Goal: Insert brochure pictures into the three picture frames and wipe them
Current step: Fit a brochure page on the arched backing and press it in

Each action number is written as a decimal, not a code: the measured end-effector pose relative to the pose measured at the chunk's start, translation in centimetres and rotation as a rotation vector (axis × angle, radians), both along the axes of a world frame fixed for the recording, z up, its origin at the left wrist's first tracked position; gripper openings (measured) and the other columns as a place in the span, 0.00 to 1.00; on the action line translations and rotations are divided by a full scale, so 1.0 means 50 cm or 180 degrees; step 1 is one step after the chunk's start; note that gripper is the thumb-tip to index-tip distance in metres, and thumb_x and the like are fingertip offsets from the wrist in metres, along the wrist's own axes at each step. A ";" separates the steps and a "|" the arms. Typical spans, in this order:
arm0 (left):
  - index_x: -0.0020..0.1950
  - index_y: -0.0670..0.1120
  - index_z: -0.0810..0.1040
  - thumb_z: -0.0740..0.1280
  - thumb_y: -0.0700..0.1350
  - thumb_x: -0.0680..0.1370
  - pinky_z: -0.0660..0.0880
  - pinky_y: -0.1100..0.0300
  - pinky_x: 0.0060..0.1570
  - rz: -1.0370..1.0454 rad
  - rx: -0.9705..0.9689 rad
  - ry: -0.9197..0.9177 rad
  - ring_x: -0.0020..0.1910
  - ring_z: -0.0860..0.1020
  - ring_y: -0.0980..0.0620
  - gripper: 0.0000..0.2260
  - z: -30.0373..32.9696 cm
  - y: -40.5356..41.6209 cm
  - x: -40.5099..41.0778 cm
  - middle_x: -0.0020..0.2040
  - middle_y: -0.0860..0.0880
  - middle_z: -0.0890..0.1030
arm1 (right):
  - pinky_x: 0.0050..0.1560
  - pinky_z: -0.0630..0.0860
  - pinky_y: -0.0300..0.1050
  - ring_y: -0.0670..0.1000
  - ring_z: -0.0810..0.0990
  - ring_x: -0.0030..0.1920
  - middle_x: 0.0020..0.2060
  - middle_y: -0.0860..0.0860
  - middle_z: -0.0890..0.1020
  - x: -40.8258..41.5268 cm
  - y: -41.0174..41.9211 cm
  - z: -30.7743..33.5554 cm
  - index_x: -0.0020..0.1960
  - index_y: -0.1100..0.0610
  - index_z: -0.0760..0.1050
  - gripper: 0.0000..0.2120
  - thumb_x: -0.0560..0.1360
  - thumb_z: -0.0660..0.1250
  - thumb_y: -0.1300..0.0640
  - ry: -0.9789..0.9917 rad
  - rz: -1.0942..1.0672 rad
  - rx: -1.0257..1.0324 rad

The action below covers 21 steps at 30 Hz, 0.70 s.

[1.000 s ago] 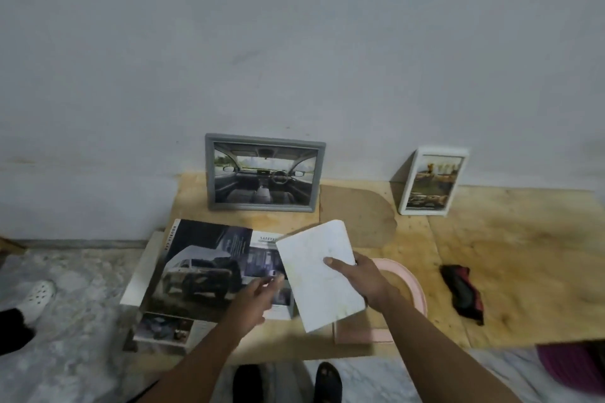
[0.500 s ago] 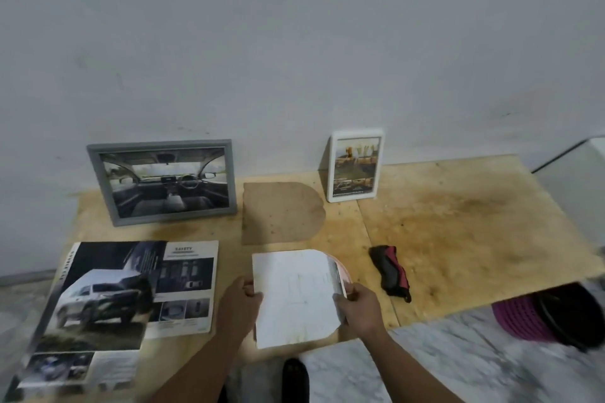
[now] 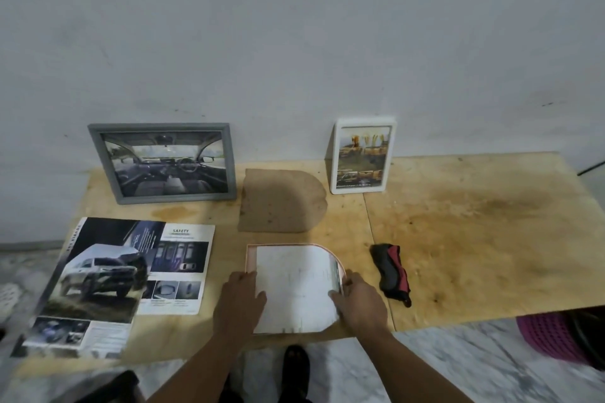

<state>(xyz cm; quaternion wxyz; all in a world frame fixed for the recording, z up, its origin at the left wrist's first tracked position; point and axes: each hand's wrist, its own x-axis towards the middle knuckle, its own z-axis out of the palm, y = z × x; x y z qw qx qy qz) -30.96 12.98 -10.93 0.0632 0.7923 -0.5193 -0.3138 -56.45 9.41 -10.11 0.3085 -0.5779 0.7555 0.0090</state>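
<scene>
A white cut-out picture (image 3: 296,288), face down with one rounded corner, lies inside a pink frame (image 3: 250,258) flat at the table's front edge. My left hand (image 3: 240,299) presses on its left edge and my right hand (image 3: 358,303) holds its right edge. A brown backing board (image 3: 281,201) of the same shape lies just behind. A grey frame (image 3: 163,162) with a car-interior picture and a white frame (image 3: 363,155) with a yellow-toned picture lean against the wall. An open car brochure (image 3: 121,278) lies at the left. A black and red cloth (image 3: 391,271) lies right of the pink frame.
The plywood table (image 3: 474,222) has a stained stretch at the right. A pink basket (image 3: 550,334) sits on the marble floor under its right corner. My feet show below the front edge.
The white picture came down from mid-air onto the pink frame. Both hands followed it and now rest on its edges. The camera view shifted right and down.
</scene>
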 end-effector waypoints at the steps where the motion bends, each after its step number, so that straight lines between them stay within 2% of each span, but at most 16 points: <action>1: 0.71 0.49 0.74 0.67 0.51 0.80 0.78 0.54 0.58 -0.0074 0.0008 -0.0119 0.63 0.76 0.47 0.20 -0.002 0.002 0.001 0.67 0.48 0.73 | 0.40 0.74 0.46 0.53 0.82 0.46 0.46 0.46 0.83 -0.004 -0.003 -0.001 0.56 0.46 0.71 0.17 0.73 0.70 0.39 0.0006 0.0069 -0.0004; 5: 0.76 0.53 0.65 0.68 0.55 0.79 0.79 0.53 0.59 -0.0348 0.0174 -0.0299 0.66 0.73 0.47 0.27 -0.014 0.013 0.008 0.73 0.50 0.66 | 0.33 0.71 0.44 0.47 0.77 0.37 0.38 0.45 0.79 -0.018 -0.009 -0.010 0.46 0.46 0.68 0.16 0.72 0.70 0.38 -0.0009 0.0281 0.0036; 8: 0.78 0.54 0.58 0.70 0.59 0.77 0.79 0.51 0.59 -0.0401 0.0316 -0.0235 0.67 0.74 0.45 0.35 -0.031 0.016 0.015 0.74 0.48 0.62 | 0.37 0.75 0.43 0.44 0.76 0.37 0.38 0.44 0.78 -0.019 -0.013 -0.022 0.46 0.45 0.70 0.16 0.71 0.70 0.36 0.0045 0.0372 0.0082; 10: 0.80 0.54 0.55 0.71 0.61 0.75 0.79 0.50 0.59 -0.0432 0.0355 -0.0196 0.67 0.74 0.45 0.39 -0.044 0.017 0.020 0.74 0.48 0.61 | 0.36 0.73 0.43 0.44 0.76 0.37 0.38 0.44 0.77 -0.016 -0.017 -0.028 0.43 0.46 0.70 0.16 0.72 0.70 0.36 0.0041 0.0434 0.0084; 12: 0.81 0.53 0.54 0.72 0.61 0.74 0.79 0.50 0.59 -0.0421 0.0336 -0.0152 0.67 0.74 0.46 0.42 -0.051 0.016 0.023 0.74 0.48 0.61 | 0.35 0.70 0.42 0.44 0.76 0.37 0.38 0.45 0.77 -0.012 -0.020 -0.032 0.41 0.47 0.69 0.17 0.74 0.68 0.35 0.0034 0.0491 0.0098; 16: 0.82 0.53 0.52 0.73 0.60 0.74 0.80 0.53 0.58 -0.0450 0.0316 -0.0219 0.65 0.75 0.49 0.44 -0.056 0.012 0.028 0.73 0.49 0.60 | 0.38 0.76 0.46 0.44 0.77 0.36 0.36 0.45 0.78 -0.013 -0.023 -0.043 0.41 0.48 0.70 0.19 0.73 0.66 0.32 0.0078 0.0514 0.0207; 19: 0.82 0.54 0.51 0.73 0.60 0.74 0.80 0.53 0.57 -0.0473 0.0301 -0.0174 0.65 0.75 0.49 0.45 -0.055 0.008 0.032 0.72 0.49 0.59 | 0.35 0.73 0.46 0.46 0.77 0.34 0.33 0.48 0.78 -0.017 -0.034 -0.026 0.39 0.49 0.71 0.21 0.73 0.66 0.31 -0.0099 0.0371 0.0077; 21: 0.82 0.54 0.52 0.74 0.60 0.73 0.80 0.53 0.56 -0.0486 0.0272 -0.0151 0.64 0.75 0.49 0.45 -0.052 0.006 0.035 0.72 0.49 0.60 | 0.36 0.75 0.48 0.47 0.78 0.34 0.32 0.49 0.78 -0.012 -0.063 -0.001 0.40 0.50 0.72 0.23 0.75 0.63 0.30 -0.0243 0.0250 -0.0036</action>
